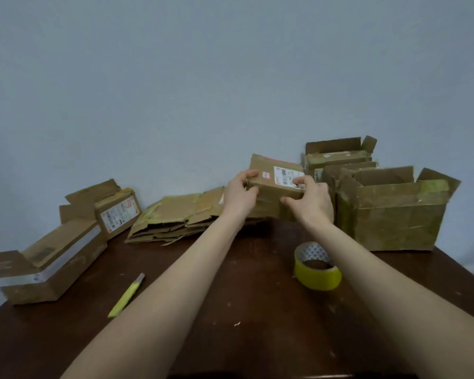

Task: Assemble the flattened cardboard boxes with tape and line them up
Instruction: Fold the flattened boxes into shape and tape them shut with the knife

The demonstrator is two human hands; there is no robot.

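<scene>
Presently your left hand point(240, 196) and right hand point(314, 202) both pinch the small labelled box point(271, 186) above the far side of the table point(230, 296); judged light and easily creased, so grip its stiff corners.

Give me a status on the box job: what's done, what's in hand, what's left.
Done: a large box stands open at the right with more boxes behind it; a pair of boxes sits at the left. In hand: the left hand and right hand grip a small labelled box. Left: the flattened stack by the wall; the tape roll and yellow cutter lie on the table.
</scene>
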